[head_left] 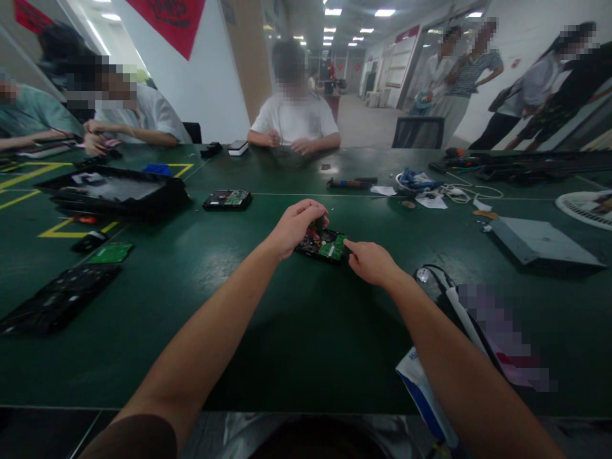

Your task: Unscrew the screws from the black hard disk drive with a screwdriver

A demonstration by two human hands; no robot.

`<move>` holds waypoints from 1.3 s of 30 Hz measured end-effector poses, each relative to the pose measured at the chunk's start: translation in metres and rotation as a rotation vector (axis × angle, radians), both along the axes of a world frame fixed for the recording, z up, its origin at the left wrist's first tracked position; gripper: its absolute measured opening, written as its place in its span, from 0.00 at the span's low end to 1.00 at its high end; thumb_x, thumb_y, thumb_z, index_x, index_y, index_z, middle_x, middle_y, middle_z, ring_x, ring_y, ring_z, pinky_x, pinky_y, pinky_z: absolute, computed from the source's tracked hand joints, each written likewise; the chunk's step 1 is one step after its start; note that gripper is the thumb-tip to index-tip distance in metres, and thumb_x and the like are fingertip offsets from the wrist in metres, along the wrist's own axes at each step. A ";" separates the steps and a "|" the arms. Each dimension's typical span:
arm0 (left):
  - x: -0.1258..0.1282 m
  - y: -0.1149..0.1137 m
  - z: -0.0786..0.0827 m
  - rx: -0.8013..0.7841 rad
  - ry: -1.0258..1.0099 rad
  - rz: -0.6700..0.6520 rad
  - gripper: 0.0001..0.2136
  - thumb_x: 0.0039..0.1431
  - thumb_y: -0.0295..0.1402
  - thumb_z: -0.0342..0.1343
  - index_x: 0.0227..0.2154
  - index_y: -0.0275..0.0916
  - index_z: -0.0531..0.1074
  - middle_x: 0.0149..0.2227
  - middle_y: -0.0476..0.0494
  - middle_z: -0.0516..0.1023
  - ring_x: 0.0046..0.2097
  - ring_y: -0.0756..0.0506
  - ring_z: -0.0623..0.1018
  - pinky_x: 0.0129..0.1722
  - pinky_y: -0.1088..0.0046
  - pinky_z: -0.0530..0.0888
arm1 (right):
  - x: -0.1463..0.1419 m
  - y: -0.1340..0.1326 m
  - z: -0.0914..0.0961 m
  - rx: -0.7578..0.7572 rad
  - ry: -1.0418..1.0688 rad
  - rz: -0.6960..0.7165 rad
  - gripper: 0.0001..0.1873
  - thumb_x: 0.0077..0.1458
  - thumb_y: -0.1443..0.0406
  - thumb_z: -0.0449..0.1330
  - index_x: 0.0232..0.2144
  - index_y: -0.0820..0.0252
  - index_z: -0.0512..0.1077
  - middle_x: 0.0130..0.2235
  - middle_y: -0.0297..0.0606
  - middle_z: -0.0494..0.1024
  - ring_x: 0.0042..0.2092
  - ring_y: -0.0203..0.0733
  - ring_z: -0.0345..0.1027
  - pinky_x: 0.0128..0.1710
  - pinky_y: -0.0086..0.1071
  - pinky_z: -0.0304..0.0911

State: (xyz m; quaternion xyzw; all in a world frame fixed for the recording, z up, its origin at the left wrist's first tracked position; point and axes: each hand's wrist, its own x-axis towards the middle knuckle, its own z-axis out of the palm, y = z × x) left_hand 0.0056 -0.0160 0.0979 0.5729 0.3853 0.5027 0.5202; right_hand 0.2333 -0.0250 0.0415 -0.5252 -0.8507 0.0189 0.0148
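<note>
A hard drive (332,247) with a green circuit board on its upper face lies flat on the dark green table (287,331). Over its left part, my left hand (301,226) is closed around what looks like a short dark screwdriver (319,227), held upright with its tip down at the drive; the tip itself is hard to make out. At the drive's right end, my right hand (373,261) holds the edge, the index fingertip pressed to the corner and the other fingers curled under. A second hard drive (227,199) lies farther off to the left.
At left stand a black tray-like casing (119,191), a loose green board (111,253) and a black part (60,296). A grey metal box (545,242), cables (415,182) and a white basket (583,207) are at right. A person (294,118) sits opposite.
</note>
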 end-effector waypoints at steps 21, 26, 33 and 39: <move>0.002 0.000 0.001 0.035 0.006 0.063 0.09 0.58 0.38 0.57 0.33 0.38 0.76 0.34 0.43 0.78 0.35 0.46 0.77 0.24 0.77 0.68 | -0.013 -0.009 0.008 0.001 -0.064 -0.036 0.29 0.67 0.65 0.48 0.67 0.65 0.63 0.52 0.57 0.79 0.48 0.57 0.76 0.45 0.41 0.67; 0.002 0.003 -0.004 -0.040 -0.090 0.028 0.10 0.59 0.39 0.57 0.39 0.39 0.71 0.33 0.41 0.81 0.34 0.45 0.80 0.25 0.75 0.70 | -0.008 -0.005 0.004 0.002 -0.016 -0.017 0.27 0.67 0.65 0.48 0.66 0.63 0.65 0.52 0.55 0.80 0.49 0.55 0.76 0.46 0.40 0.66; 0.002 0.004 -0.007 -0.025 -0.140 0.005 0.08 0.59 0.38 0.57 0.34 0.39 0.69 0.35 0.42 0.80 0.37 0.45 0.80 0.27 0.74 0.71 | 0.001 0.004 -0.005 0.033 0.086 -0.014 0.25 0.67 0.64 0.49 0.63 0.60 0.70 0.54 0.48 0.80 0.51 0.51 0.75 0.51 0.39 0.66; 0.001 0.001 -0.002 0.047 -0.039 0.057 0.06 0.57 0.36 0.58 0.31 0.39 0.74 0.37 0.44 0.76 0.37 0.47 0.75 0.28 0.76 0.72 | 0.004 0.008 -0.011 0.032 0.162 -0.004 0.25 0.67 0.64 0.52 0.63 0.60 0.70 0.58 0.45 0.78 0.54 0.49 0.74 0.55 0.38 0.66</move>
